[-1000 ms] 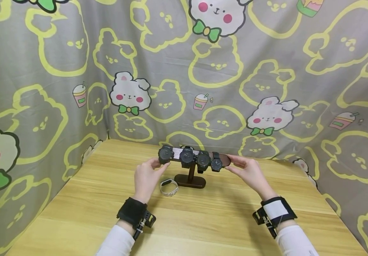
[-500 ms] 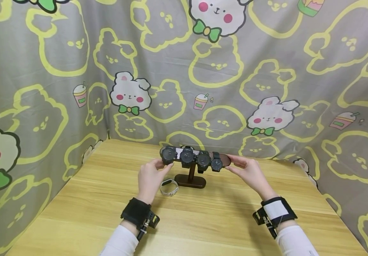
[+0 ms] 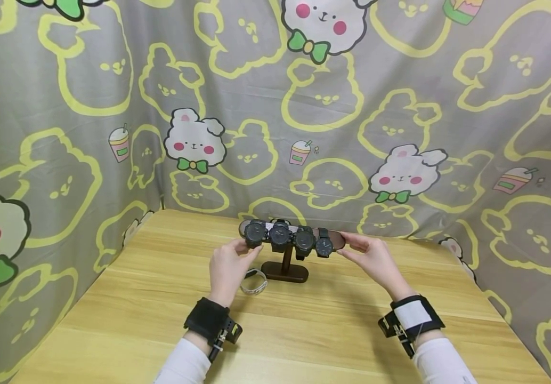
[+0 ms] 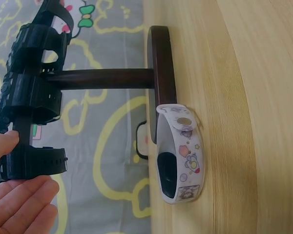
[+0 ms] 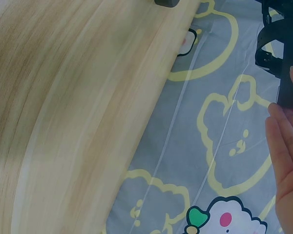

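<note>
A dark wooden T-shaped watch stand (image 3: 284, 272) stands on the table with several black watches strapped along its bar. My left hand (image 3: 227, 266) pinches the leftmost watch (image 3: 255, 233). In the left wrist view, the thumb lies against this watch (image 4: 41, 162) near the bar while the other fingers extend along its outer side. My right hand (image 3: 373, 261) holds the right end of the bar (image 3: 339, 240) between thumb and fingers, beside a slimmer round watch (image 3: 324, 246). The right wrist view shows the thumb against the bar's end (image 5: 287, 92).
A pale fitness band (image 3: 255, 286) printed with small pictures stands on the table (image 3: 323, 325), left of the stand's base. Behind rises a grey curtain (image 3: 266, 186) with cartoon bears. Black straps with devices (image 3: 412, 317) circle both wrists.
The left hand has moved a little to the right, and the leftmost watch has slid with it along the bar, baring the bar's left end. The right hand has stayed in place.
</note>
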Motion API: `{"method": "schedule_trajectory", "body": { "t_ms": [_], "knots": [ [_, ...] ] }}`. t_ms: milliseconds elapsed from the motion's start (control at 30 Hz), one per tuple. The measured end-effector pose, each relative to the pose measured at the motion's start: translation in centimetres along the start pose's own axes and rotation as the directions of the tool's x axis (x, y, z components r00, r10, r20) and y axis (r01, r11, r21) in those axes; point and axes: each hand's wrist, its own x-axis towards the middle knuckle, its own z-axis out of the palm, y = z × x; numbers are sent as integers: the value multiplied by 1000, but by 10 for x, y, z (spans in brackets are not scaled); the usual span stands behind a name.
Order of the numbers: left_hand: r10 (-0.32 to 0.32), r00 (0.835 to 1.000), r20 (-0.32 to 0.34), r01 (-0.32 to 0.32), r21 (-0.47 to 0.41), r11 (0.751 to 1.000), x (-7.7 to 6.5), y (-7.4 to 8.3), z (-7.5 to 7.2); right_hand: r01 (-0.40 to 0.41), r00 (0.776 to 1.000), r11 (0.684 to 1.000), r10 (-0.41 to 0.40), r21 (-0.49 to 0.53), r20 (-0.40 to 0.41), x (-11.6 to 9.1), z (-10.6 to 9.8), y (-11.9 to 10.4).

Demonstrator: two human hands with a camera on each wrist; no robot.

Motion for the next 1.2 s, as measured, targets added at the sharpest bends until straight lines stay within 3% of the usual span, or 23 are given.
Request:
{"method": "schedule_trajectory", "body": {
  "t_ms": [467,1200],
  "knots": [
    [-14,1000,8,14,7,1000,-1,1,0,-1,1000,1000,1,-2,0,1,0,1],
    [23,1000,0,-23,26,999,-3,-2,2,-2,1000,1000,2,-1,1,1,0,2]
  ]
}}
